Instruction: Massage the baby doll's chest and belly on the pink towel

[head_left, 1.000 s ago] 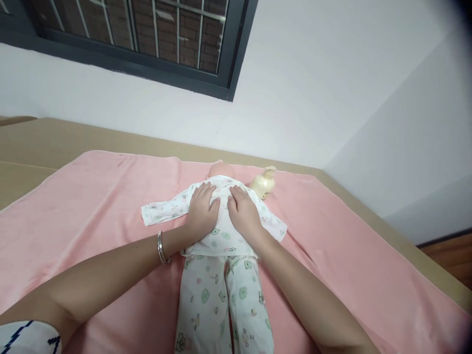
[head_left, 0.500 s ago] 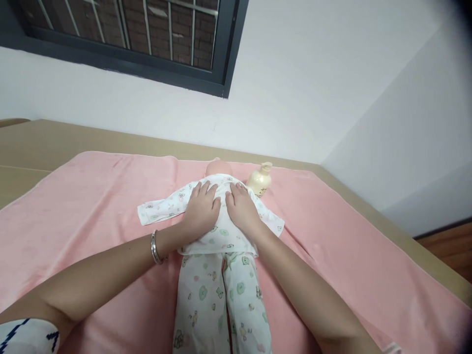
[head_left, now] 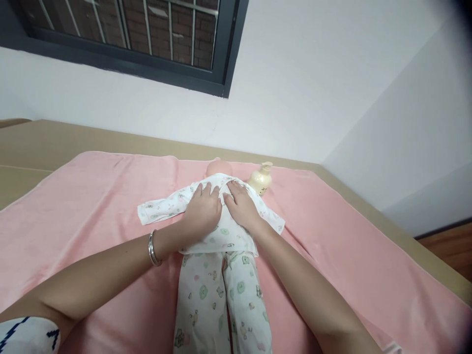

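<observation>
A baby doll (head_left: 219, 168) lies on a pink blanket, its head toward the wall. It wears a white long-sleeved top (head_left: 225, 241) and matching trousers (head_left: 204, 300), printed with small green and brown figures. Flat on the left side of the top's upper part rests my left hand (head_left: 203, 212), fingers extended. My right hand (head_left: 241, 205) lies on the right side of the top with its fingers stretched out. The two hands nearly meet at the middle of the chest or back; which side of the doll faces up I cannot tell.
A cream pump bottle (head_left: 261, 179) stands just right of the doll's shoulder. The pink blanket (head_left: 92, 206) covers most of the tan surface (head_left: 73, 135). Behind rises a white wall (head_left: 287, 88) with a dark-framed, barred window (head_left: 147, 54).
Both hands have shifted slightly on the top, the left a little to the right and the right a little to the left, closer together. The doll and bottle stay in place.
</observation>
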`<control>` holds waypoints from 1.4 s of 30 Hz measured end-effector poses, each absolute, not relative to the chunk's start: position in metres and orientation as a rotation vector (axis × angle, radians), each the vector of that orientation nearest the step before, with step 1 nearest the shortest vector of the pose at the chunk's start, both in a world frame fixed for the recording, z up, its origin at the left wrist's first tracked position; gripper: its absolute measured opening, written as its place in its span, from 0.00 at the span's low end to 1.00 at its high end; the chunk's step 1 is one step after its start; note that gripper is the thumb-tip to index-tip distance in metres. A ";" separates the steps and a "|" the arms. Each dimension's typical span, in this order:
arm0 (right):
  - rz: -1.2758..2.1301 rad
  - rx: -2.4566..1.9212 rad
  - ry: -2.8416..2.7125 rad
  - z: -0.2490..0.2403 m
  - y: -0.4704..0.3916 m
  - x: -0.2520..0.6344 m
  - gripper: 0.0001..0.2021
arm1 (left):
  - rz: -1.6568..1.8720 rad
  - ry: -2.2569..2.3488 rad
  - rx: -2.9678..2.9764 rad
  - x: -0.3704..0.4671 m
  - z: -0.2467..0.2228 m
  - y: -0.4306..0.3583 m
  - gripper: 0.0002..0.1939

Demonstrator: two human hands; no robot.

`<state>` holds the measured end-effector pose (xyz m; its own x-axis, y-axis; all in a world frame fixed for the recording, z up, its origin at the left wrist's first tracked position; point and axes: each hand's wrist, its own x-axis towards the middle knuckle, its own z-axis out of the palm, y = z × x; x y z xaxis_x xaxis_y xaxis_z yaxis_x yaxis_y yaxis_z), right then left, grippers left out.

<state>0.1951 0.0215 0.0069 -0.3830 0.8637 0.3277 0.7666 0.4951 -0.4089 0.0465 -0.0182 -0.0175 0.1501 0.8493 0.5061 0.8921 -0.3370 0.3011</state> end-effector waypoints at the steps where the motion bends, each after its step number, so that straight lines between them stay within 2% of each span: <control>1: 0.254 -1.367 -2.228 0.007 0.017 0.193 0.25 | -0.958 -1.790 -2.329 0.045 -0.016 -0.015 0.24; 7: 0.243 -1.518 -2.202 0.012 -0.022 0.176 0.25 | -0.956 -1.935 -2.389 0.033 -0.004 0.004 0.25; 14: 0.415 -1.268 -2.230 0.008 0.018 0.197 0.23 | -0.778 -1.739 -2.302 0.047 -0.011 -0.020 0.26; 20: 0.313 -1.426 -2.180 0.008 -0.001 0.185 0.25 | -0.888 -1.891 -2.401 0.037 0.001 -0.003 0.23; 24: 0.235 -1.465 -2.199 0.011 -0.018 0.177 0.23 | -0.921 -1.904 -2.448 0.030 -0.002 0.013 0.21; 27: 0.295 -1.449 -2.180 0.010 -0.006 0.182 0.22 | -0.967 -1.875 -2.389 0.031 -0.011 0.016 0.22; 33: 0.339 -1.364 -2.196 0.000 0.019 0.192 0.28 | -1.010 -1.874 -2.378 0.033 -0.017 0.015 0.25; 42: 0.314 -1.329 -2.114 -0.006 0.015 0.191 0.25 | -1.098 -1.862 -2.292 0.033 -0.018 0.007 0.25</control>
<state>0.1908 0.0150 -0.0056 -0.3063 0.8762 0.3721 0.7300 0.4671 -0.4989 0.0332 0.0068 -0.0183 0.0582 0.8631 0.5017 0.8566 -0.3012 0.4188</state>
